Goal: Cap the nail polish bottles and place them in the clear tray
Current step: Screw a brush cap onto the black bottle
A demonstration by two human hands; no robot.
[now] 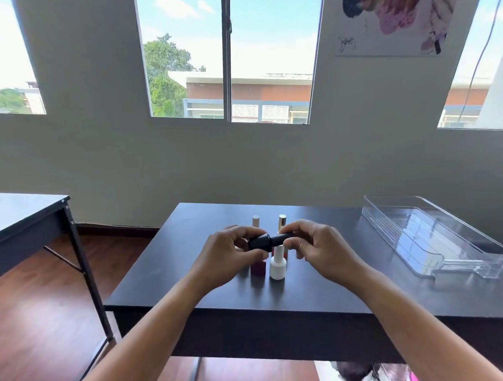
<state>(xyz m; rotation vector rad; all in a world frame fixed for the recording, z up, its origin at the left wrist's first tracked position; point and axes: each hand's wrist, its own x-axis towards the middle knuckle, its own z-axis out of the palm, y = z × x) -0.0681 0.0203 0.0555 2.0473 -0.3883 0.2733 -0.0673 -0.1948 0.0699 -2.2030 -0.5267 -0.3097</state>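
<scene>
Fingers (234, 231) of left hand (227, 253) and right hand (322, 246) pinch a sideways black bottle (259, 242).

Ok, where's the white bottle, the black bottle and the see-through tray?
white bottle (277, 266): head view, on its round body.
black bottle (259, 243): head view, on its dark body, held sideways.
clear tray (425, 234): head view, on its bare floor.
</scene>
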